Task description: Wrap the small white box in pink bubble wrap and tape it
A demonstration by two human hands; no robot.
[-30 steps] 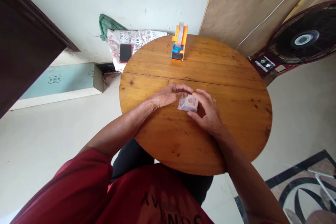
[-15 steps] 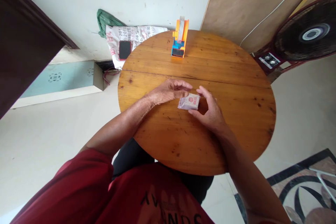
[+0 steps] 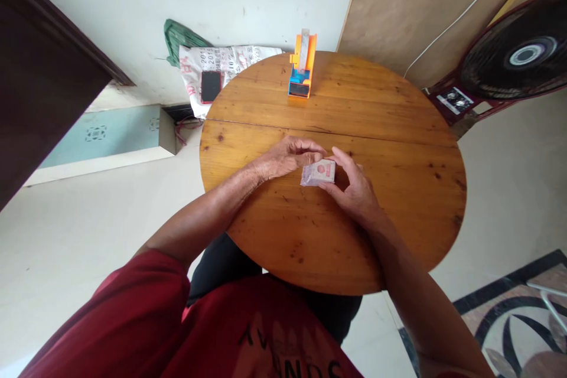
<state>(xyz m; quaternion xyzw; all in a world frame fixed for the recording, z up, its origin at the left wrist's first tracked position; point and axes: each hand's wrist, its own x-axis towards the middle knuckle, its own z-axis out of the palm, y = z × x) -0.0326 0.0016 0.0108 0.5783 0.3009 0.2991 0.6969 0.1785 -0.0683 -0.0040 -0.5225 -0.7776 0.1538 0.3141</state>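
A small pack of cards (image 3: 319, 172), pale with a red mark on its face, rests near the middle of the round wooden table (image 3: 398, 147). My right hand (image 3: 354, 192) grips the pack's right end between thumb and fingers. My left hand (image 3: 287, 158) is curled at the pack's upper left corner, its fingertips pinched on that edge. Both forearms lie across the near half of the table.
An orange and blue card dispenser (image 3: 302, 68) stands at the table's far edge. Behind the table lie a printed sack (image 3: 230, 62) with a dark phone (image 3: 211, 85) on it and a green bag (image 3: 179, 38). A floor fan (image 3: 518, 53) stands at the right.
My right hand has turned and closed tighter round the pack's right end. My left fingers have curled in onto its corner. The view shifted slightly.
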